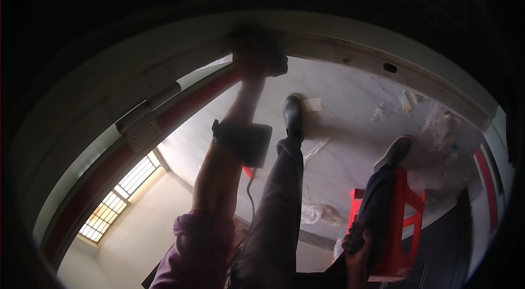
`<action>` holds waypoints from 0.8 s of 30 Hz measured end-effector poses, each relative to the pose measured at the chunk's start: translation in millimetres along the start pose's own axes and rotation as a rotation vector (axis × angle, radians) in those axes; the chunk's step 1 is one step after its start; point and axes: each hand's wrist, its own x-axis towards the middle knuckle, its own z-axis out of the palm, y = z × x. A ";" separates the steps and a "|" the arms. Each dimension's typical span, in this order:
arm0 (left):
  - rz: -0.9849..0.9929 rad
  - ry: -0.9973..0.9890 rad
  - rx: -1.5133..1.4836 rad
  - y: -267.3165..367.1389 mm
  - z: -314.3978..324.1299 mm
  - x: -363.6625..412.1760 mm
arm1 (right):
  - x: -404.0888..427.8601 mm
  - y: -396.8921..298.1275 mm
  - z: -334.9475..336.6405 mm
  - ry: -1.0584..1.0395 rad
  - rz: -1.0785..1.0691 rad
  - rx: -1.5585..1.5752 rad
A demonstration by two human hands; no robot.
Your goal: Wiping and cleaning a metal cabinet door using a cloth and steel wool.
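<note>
My left hand (259,57) is raised to the door frame (328,47), beside the top end of a door edge (192,100) with a red strip. Shadow and blur hide its fingers, and whether it holds anything cannot be told. A dark box-shaped device (246,143) is strapped to that forearm, below a pushed-up purple sleeve. A metal hinge (141,118) with several screws joins door and frame. Low at the right, my right hand (357,248) is closed around a small, lumpy black object (354,238) beside my dark-trousered leg.
A red plastic stool (404,223) stands behind my right leg. Clear plastic wrapping (441,125) and scraps lie on the pale floor, with more crumpled plastic (320,213) near my left leg. A grey cable (251,196) hangs below the forearm device. A barred window (119,194) is at the left.
</note>
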 end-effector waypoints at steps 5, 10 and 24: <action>0.307 -0.140 -0.515 20.5 -33.4 -50.2 | 1.7 -6.8 -7.9 -0.006 -0.006 0.015; -0.023 -0.106 -0.558 -10.9 -37.8 -74.6 | -1.4 -2.0 0.5 0.003 0.013 -0.004; 0.227 0.149 0.443 52.5 -18.1 -8.4 | -1.1 -1.3 -2.0 -0.024 -0.001 -0.086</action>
